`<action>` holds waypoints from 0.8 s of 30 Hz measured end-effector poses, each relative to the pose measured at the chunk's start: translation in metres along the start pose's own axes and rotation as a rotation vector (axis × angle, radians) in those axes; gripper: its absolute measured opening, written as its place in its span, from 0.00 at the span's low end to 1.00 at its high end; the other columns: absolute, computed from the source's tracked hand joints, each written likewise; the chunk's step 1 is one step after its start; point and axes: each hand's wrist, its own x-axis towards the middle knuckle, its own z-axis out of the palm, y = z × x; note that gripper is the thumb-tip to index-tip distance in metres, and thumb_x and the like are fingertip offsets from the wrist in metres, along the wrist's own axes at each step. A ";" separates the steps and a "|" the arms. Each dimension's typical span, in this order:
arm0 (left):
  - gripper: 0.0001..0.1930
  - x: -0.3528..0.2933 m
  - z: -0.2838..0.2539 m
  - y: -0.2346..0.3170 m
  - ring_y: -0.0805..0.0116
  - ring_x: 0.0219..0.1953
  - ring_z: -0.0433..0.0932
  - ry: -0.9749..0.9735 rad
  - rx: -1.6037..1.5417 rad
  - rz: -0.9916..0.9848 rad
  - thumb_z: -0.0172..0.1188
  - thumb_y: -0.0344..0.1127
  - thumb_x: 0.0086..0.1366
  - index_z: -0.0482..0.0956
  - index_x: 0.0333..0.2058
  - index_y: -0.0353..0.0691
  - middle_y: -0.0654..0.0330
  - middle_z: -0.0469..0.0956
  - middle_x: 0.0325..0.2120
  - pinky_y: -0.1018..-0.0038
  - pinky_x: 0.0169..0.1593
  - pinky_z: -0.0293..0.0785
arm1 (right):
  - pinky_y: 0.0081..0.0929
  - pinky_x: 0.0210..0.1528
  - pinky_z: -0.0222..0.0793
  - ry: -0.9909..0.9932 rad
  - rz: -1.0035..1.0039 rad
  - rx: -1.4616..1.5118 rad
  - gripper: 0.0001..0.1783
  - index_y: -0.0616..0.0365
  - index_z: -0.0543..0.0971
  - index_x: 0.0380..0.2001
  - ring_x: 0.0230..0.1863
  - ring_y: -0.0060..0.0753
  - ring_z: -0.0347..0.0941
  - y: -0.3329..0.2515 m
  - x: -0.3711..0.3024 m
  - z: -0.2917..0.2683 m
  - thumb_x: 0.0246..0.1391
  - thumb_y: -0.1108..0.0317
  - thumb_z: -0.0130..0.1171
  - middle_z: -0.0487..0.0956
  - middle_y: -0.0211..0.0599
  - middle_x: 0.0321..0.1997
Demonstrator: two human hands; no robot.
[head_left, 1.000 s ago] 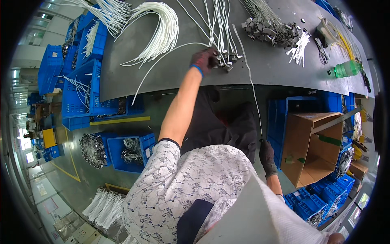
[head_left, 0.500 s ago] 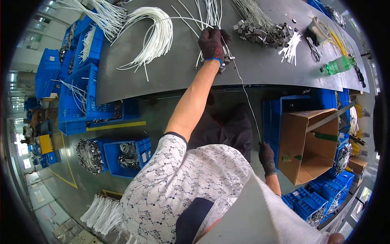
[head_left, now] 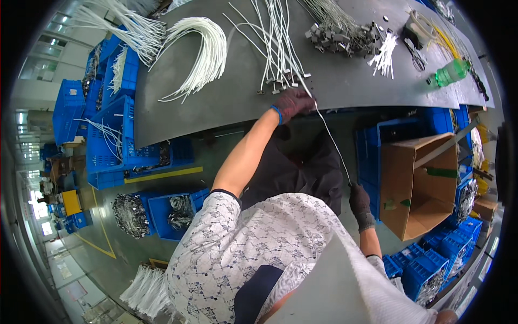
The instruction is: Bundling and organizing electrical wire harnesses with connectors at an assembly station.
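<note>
My left hand point(head_left: 295, 104), in a dark red-black glove with a blue cuff, is closed at the table's front edge, around the lower end of a white tube point(head_left: 300, 70). A thin wire point(head_left: 333, 141) runs from there, taut, down to my right hand point(head_left: 360, 202). That hand, in a dark grey glove, is closed on the wire's lower end beside my right thigh. Just beyond my left hand lie several white tubes point(head_left: 274, 46) with small dark metal-like clips point(head_left: 286, 81) at their near ends. The fingertips of both hands are partly hidden.
A curved bundle of white tubes point(head_left: 208, 51) lies on the grey table point(head_left: 189, 121), left of centre. Right of centre are wires with grey connectors point(head_left: 340, 40), short white strips point(head_left: 384, 56) and a green bottle point(head_left: 452, 73). Below right stand a cardboard box point(head_left: 396, 189) and blue crates point(head_left: 368, 156).
My left hand has come back from the middle of the table to its front edge, along the wire. The white tube it holds now reaches the edge. My right hand has barely moved.
</note>
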 end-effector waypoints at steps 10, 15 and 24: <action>0.11 -0.012 -0.007 0.055 0.62 0.28 0.84 0.220 -0.365 -0.008 0.59 0.38 0.70 0.79 0.39 0.34 0.55 0.83 0.30 0.64 0.31 0.86 | 0.42 0.39 0.74 0.236 -0.044 0.057 0.12 0.50 0.79 0.44 0.43 0.56 0.78 -0.040 0.034 -0.030 0.61 0.71 0.50 0.80 0.45 0.43; 0.12 -0.012 -0.034 0.065 0.58 0.26 0.84 0.303 -0.280 -0.140 0.63 0.36 0.67 0.77 0.41 0.33 0.52 0.83 0.29 0.62 0.27 0.85 | 0.38 0.45 0.75 0.410 -0.009 0.087 0.14 0.52 0.80 0.46 0.46 0.52 0.79 -0.080 0.023 -0.084 0.61 0.74 0.50 0.81 0.44 0.45; 0.11 -0.008 -0.069 0.067 0.58 0.25 0.84 0.380 -0.071 -0.121 0.63 0.32 0.64 0.79 0.37 0.27 0.49 0.83 0.29 0.63 0.27 0.85 | 0.37 0.42 0.75 0.593 -0.185 0.095 0.11 0.55 0.82 0.42 0.42 0.48 0.80 -0.117 0.009 -0.136 0.57 0.75 0.58 0.81 0.46 0.42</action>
